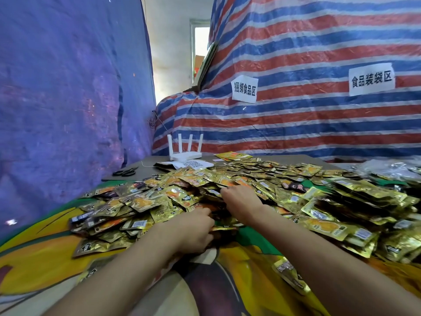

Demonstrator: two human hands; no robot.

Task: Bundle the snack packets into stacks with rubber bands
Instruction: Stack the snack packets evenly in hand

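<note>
Gold snack packets lay heaped across the worktop.
The left hand gripped a few at the heap's 6 o'clock edge; the right hand reached in beside it, its grip hidden. Scissors lay at 10 o'clock, a router at 12.

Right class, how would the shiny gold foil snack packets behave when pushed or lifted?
Probably slippery: the shiny gold foil snack packets lie slid across each other. Likely light and bendy: small, flat, some curled.
</note>
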